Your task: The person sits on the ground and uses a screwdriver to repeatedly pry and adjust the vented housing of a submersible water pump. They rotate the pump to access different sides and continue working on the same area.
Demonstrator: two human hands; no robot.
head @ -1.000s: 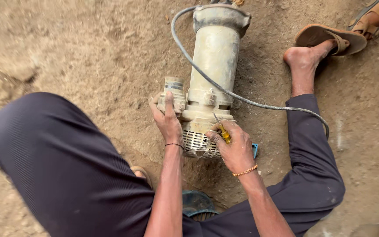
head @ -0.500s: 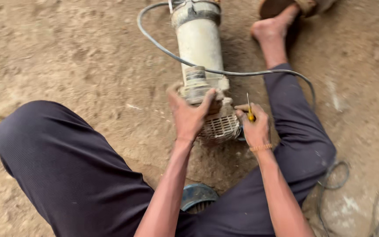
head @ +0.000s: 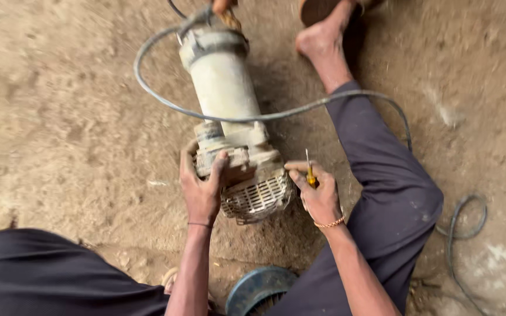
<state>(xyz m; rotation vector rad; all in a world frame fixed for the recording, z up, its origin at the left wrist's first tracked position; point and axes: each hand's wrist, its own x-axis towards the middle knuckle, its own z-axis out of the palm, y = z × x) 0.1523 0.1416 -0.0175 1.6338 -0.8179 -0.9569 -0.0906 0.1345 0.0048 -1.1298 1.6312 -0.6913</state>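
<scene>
A pale, dirt-stained cylindrical metal submersible pump (head: 229,105) lay on its side on the bare earth, its long body pointing away from the person. Its near end carried a round, perforated metal strainer cage (head: 257,198), grimy and turned towards the person. A short outlet stub stood out from the casing on the pump's left side, just above the cage. A slim screwdriver with a yellow handle and thin metal shaft (head: 309,171) stood nearly upright just beside the cage's right edge, shaft tip pointing up.
</scene>
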